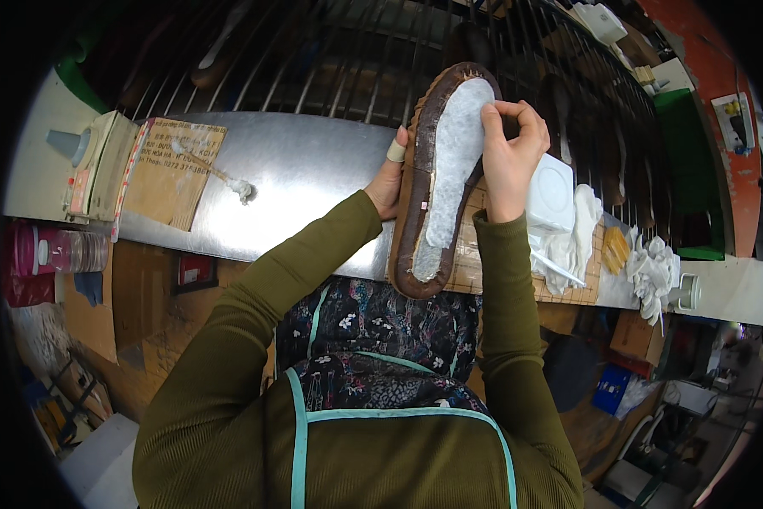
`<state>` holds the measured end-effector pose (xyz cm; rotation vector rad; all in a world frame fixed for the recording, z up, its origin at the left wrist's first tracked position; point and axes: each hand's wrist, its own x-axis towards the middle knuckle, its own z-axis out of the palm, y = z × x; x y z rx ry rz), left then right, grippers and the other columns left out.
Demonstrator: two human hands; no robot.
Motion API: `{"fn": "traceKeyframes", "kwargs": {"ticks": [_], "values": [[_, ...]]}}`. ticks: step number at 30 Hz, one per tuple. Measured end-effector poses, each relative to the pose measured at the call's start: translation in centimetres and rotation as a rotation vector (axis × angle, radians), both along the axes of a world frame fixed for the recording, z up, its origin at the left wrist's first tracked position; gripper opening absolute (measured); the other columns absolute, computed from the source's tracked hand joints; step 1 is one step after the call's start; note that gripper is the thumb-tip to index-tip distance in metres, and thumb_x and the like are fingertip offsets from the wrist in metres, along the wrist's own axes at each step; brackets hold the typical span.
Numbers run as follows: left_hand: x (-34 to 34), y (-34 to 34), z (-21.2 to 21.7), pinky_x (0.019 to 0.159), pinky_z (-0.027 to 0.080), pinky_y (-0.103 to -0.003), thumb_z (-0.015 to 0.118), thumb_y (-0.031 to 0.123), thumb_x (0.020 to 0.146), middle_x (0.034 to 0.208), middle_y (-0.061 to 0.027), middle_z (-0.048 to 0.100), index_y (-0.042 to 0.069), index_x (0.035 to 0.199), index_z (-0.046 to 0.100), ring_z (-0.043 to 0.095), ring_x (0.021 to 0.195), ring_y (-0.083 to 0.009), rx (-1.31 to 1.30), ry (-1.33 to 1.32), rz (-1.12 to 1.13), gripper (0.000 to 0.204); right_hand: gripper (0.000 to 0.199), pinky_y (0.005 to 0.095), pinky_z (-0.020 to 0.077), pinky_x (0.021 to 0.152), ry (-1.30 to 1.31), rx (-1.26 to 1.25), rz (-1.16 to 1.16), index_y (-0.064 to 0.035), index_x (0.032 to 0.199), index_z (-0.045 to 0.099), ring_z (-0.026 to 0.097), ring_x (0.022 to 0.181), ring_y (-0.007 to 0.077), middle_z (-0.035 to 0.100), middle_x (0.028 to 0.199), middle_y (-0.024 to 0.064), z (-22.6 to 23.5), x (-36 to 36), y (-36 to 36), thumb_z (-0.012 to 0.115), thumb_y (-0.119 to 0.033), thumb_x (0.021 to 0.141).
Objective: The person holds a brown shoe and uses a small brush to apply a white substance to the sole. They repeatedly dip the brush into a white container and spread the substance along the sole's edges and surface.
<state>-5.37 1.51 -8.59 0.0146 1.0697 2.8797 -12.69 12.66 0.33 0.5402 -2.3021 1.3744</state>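
A brown leather shoe (409, 204) is held sole side up over the bench, its toe pointing away from me. On its underside lies a long pale grey-white fibrous sole filler (458, 153), with a separate grey patch (429, 259) at the heel. My left hand (387, 180) grips the shoe's left side; tan tape wraps its thumb, and its other fingers are hidden behind the shoe. My right hand (514, 148) is closed in a pinch at the filler's right edge, near the toe.
A metal bench top (305, 161) carries a cardboard piece (182, 182) and a brush with a pale tip (242, 188). Right of the shoe are a white container (551, 193), white gloves (653, 270) and a yellow lump (614, 248). Beyond runs a rack of metal rods (347, 76) holding shoes.
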Motion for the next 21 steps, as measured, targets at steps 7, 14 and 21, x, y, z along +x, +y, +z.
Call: {"fn": "traceKeyframes", "kwargs": {"ticks": [7, 14, 21], "values": [[0.3, 0.0, 0.4, 0.101, 0.047, -0.038, 0.033, 0.081, 0.08, 0.133, -0.0139, 0.051, 0.009, 0.142, 0.034, 0.055, 0.118, -0.0214, -0.005, 0.002, -0.016, 0.095, 0.02, 0.0488, 0.0118, 0.113, 0.091, -0.039, 0.139, -0.0113, 0.095, 0.069, 0.021, 0.135, 0.0388, 0.045, 0.133, 0.0145, 0.9, -0.7, 0.9, 0.066, -0.021, 0.078], [-0.2, -0.1, -0.1, 0.102, 0.045, -0.039, 0.033, 0.081, 0.08, 0.136, -0.0146, 0.047, 0.01, 0.143, 0.032, 0.051, 0.123, -0.0233, 0.015, 0.025, -0.066, 0.095, 0.028, 0.0589, 0.0076, 0.11, 0.192, 0.268, 0.156, -0.0239, 0.106, 0.073, 0.005, 0.14, 0.0493, 0.026, 0.152, 0.0171, 0.8, -1.0, 1.5, 0.069, -0.028, 0.079], [0.0, -0.2, -0.1, 0.103, 0.044, -0.039, 0.032, 0.081, 0.08, 0.139, -0.0159, 0.044, 0.01, 0.145, 0.029, 0.05, 0.124, -0.0246, 0.053, 0.062, -0.071, 0.096, 0.011, 0.0539, 0.0135, 0.112, 0.296, 0.322, 0.31, -0.0126, 0.075, 0.07, 0.017, 0.14, 0.0429, 0.037, 0.147, 0.0162, 2.0, 6.9, 5.7, 0.078, -0.015, 0.069]]}}
